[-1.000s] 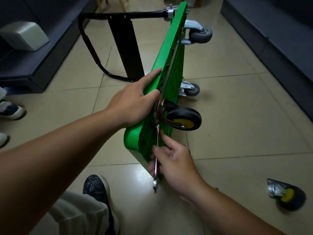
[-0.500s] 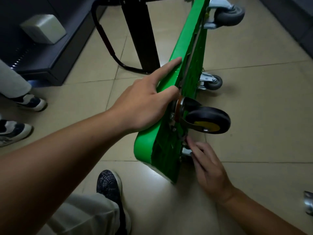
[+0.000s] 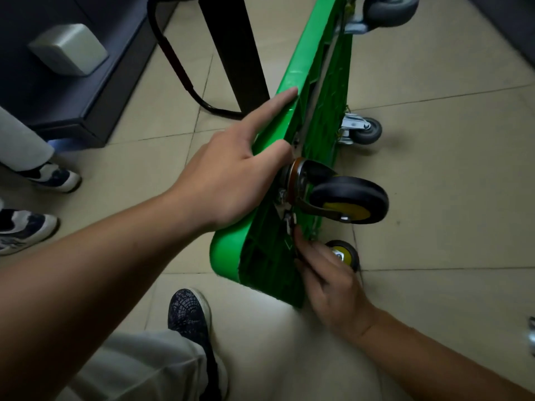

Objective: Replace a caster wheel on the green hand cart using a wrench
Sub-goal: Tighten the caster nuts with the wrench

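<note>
The green hand cart [image 3: 228,250] stands tipped on its long edge on the tiled floor [image 3: 434,204], underside facing right. The black caster wheel [image 3: 347,198] with the yellow hub juts out from the near upper corner. The deck looks like stiff moulded plastic, light enough to wobble when a bolt is turned, so it probably wants bracing at the top rim close to the caster. The swivel fork would likely swing about if gripped.

The left hand [image 3: 228,180] is doing that bracing. It rests flat over the rim with the forefinger straight along the edge and the thumb lying toward the caster's plate. The other fingers are hidden behind the deck.

The right hand [image 3: 333,287] sits just below the caster, fingertips pinched on the wrench [image 3: 288,224]. The wrench's metal head sits at a fastener under the mounting plate (whether it is fully seated is too small to tell). The wrench is slim and steel, and it may slip from a light pinch under load.
</note>
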`<state>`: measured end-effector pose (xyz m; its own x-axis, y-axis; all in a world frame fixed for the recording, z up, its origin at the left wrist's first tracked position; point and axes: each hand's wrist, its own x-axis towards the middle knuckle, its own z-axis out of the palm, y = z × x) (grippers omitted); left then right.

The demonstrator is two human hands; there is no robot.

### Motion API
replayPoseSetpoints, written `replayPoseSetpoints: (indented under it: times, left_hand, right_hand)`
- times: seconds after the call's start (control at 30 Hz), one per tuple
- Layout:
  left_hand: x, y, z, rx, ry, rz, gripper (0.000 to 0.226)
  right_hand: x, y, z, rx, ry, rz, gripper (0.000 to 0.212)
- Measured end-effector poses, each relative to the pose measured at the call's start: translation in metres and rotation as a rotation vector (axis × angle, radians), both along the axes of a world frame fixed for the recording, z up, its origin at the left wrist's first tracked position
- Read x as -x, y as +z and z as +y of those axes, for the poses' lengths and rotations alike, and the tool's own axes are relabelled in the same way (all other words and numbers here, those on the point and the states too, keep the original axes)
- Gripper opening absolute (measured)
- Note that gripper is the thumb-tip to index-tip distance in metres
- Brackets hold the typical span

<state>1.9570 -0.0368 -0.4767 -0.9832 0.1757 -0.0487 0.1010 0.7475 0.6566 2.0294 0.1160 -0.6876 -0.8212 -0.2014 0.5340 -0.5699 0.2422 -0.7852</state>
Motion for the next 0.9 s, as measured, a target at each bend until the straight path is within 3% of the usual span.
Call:
replayPoseSetpoints:
  times: [0.1, 0.17, 0.23, 0.3, 0.37, 0.53, 0.73, 0.9]
  left_hand:
    - [-0.002, 0.001, 0.0, -0.011, 0.004, -0.011, 0.065]
    - [-0.002, 0.002, -0.001, -0.011, 0.006, -0.017, 0.065]
    - [-0.001, 0.002, 0.0, -0.003, 0.007, -0.019, 0.064]
    - [-0.001, 0.003, 0.001, -0.002, -0.005, -0.017, 0.063]
    - [0.0, 0.003, 0.002, 0.001, -0.022, -0.023, 0.063]
    - [0.0, 0.003, -0.002, -0.04, -0.026, -0.061, 0.064]
    - [0.002, 0.001, -0.001, -0.051, -0.027, -0.058, 0.066]
    - [0.002, -0.002, -0.002, -0.06, -0.013, -0.031, 0.065]
  right_hand:
    - [-0.039, 0.032, -0.022, 0.252, -0.038, -0.371, 0.059]
    - [-0.049, 0.062, -0.032, 0.489, 0.054, -0.6, 0.055]
    - [-0.05, 0.08, -0.035, 0.692, 0.111, -0.721, 0.047]
    - [-0.053, 0.087, -0.029, 0.736, 0.107, -0.771, 0.043]
    - [-0.067, 0.077, -0.022, 0.611, 0.041, -0.733, 0.047]
    - [-0.07, 0.022, 0.008, 0.127, -0.065, -0.262, 0.055]
    - [-0.007, -0.001, 0.02, -0.044, -0.101, 0.02, 0.045]
    - [0.021, -0.009, 0.016, -0.073, -0.018, 0.128, 0.045]
